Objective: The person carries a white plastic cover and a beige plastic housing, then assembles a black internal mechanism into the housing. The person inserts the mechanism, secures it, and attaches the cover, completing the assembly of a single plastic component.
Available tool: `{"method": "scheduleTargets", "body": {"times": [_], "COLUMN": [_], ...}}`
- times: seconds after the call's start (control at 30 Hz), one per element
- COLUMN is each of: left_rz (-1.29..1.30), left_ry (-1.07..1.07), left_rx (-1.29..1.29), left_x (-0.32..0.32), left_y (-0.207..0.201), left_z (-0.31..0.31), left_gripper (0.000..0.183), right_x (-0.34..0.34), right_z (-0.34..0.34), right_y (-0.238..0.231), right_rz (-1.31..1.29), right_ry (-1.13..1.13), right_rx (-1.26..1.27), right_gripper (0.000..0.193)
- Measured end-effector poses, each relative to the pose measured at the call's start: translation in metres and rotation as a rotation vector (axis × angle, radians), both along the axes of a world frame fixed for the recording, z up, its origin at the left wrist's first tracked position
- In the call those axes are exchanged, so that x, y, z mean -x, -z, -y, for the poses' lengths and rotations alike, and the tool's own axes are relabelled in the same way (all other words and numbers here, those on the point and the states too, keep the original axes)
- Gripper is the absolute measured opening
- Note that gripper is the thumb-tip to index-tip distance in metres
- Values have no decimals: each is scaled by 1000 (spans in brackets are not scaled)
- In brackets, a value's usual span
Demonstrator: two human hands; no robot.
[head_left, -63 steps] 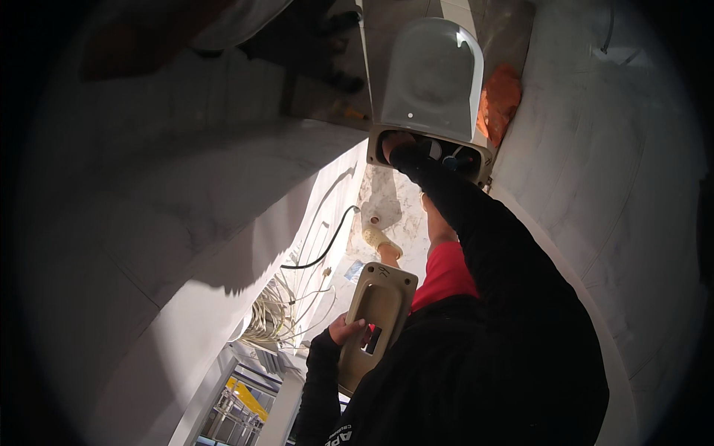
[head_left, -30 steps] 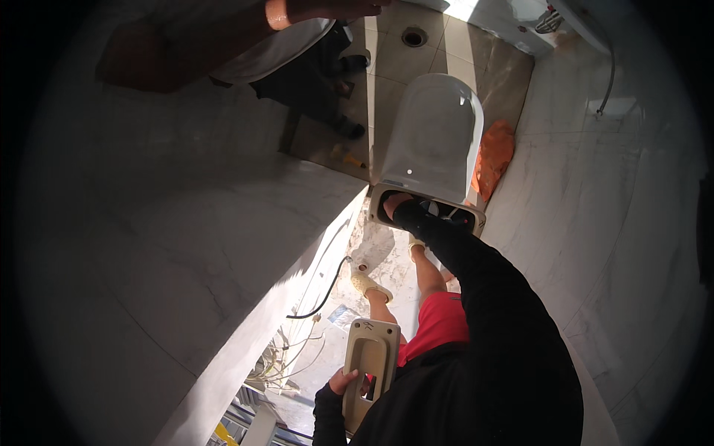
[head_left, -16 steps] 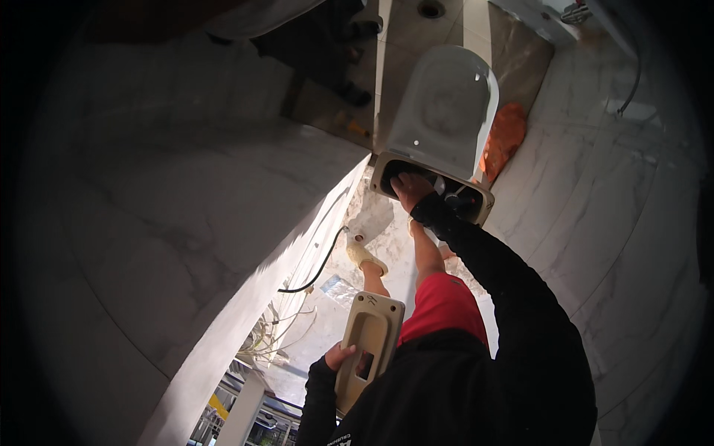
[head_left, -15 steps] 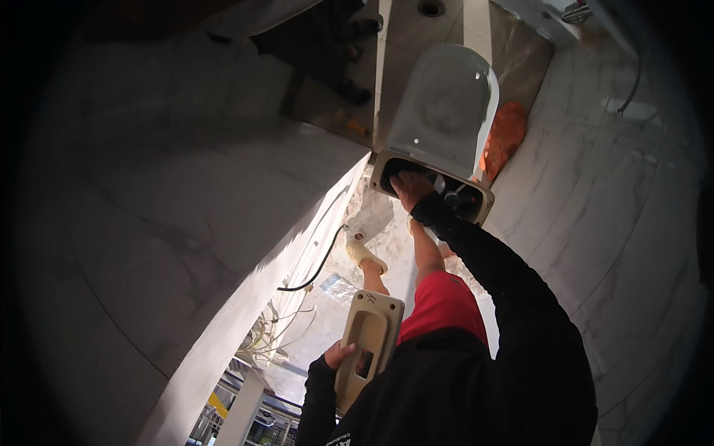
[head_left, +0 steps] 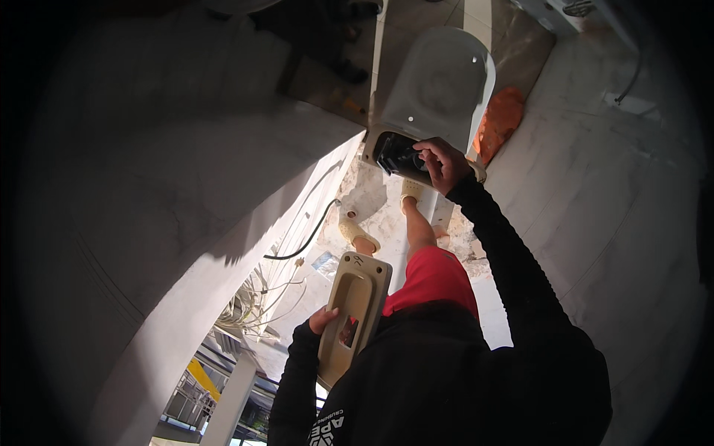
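Pale marble walls stand left and right in this small room. Near the left, the left hand grips the edge of a long tan cover with a hole in it. Farther off, the right hand bends its fingers over the open tan tank of a toilet; I can't tell if they pinch anything. Black parts sit inside the tank. Something orange and crumpled is just right of the toilet. Off to the left are a black hose and tangled wires.
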State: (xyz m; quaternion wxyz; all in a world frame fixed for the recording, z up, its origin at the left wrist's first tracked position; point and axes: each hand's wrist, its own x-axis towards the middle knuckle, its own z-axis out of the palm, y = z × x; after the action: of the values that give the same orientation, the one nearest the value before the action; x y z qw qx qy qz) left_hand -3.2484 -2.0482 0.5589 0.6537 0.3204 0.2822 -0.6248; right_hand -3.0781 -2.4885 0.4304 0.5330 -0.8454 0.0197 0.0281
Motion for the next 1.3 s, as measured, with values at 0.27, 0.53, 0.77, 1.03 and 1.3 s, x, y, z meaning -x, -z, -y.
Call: {"method": "scheduleTargets", "body": {"times": [0.27, 0.53, 0.77, 1.03, 1.3], "left_rz": [155, 344, 192, 245, 246], "left_ry": [124, 69, -86, 91, 376], "left_rx": [-63, -121, -277, -141, 293], "left_x": [-63, -60, 18, -13, -30], "left_y": [-43, -100, -109, -35, -54], "left_z": [15, -33, -155, -213, -176], "left_gripper": [49, 45, 56, 54, 51], "right_x": [39, 67, 96, 158, 197], "right_z": [42, 28, -73, -175, -277], "right_y": [-176, -182, -200, -400, -479], "right_rz": [-77, -147, -610, 416, 1467], "right_ry": [111, 260, 122, -7, 282], "right_rx": [-427, -1293, -1570, -647, -317], "right_gripper": [23, 34, 35, 20, 11]}}
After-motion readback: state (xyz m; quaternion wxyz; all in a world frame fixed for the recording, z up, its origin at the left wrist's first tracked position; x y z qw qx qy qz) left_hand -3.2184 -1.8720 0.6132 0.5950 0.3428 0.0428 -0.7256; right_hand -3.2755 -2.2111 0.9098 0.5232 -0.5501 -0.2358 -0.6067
